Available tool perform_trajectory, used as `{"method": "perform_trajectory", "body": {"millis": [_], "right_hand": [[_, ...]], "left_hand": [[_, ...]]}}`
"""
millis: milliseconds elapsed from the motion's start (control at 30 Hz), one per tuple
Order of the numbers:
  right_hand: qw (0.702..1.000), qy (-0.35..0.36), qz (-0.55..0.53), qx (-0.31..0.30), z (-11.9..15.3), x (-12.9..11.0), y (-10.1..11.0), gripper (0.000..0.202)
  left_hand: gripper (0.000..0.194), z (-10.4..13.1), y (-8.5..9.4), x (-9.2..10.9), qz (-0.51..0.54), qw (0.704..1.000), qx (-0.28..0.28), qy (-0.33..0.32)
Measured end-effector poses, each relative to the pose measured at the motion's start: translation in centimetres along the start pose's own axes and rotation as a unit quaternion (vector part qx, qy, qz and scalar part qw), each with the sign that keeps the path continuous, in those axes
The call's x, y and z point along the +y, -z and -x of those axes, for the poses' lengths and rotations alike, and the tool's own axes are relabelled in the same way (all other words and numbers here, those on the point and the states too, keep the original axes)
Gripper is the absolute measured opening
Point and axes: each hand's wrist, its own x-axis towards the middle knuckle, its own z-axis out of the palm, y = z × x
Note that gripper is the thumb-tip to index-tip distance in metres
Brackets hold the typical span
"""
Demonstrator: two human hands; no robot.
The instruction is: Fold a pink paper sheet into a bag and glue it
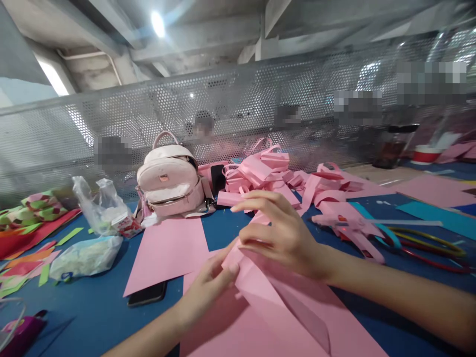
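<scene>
A folded piece of pink paper is held at its upper end between both hands, above flat pink sheets. My left hand pinches its left edge, thumb on top. Across the same end lies my right hand, its thumb side and lower fingers against the paper and the upper fingers curved away. Just beyond my hands is a heap of folded pink paper pieces, some with strip handles. A pink glue gun lies to the right of my right hand.
A pale pink backpack stands at the back against a perforated metal screen. A phone is partly under a pink sheet. Plastic bags and paper scraps lie left; coloured cords and blue paper lie right.
</scene>
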Motion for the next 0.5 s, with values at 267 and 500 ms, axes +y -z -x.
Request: {"method": "perform_trajectory", "body": {"millis": [267, 500], "right_hand": [[0.998, -0.023, -0.039, 0.044, -0.8, 0.8, 1.0, 0.009], [0.996, -0.052, -0.059, 0.043, -0.3, 1.2, 1.5, 0.007]], "left_hand": [[0.046, -0.6, -0.5, 2.0, -0.092, 0.991, 0.07, -0.068], [0.038, -1.4, -1.3, 3.6, -0.218, 0.964, 0.088, -0.127]]}}
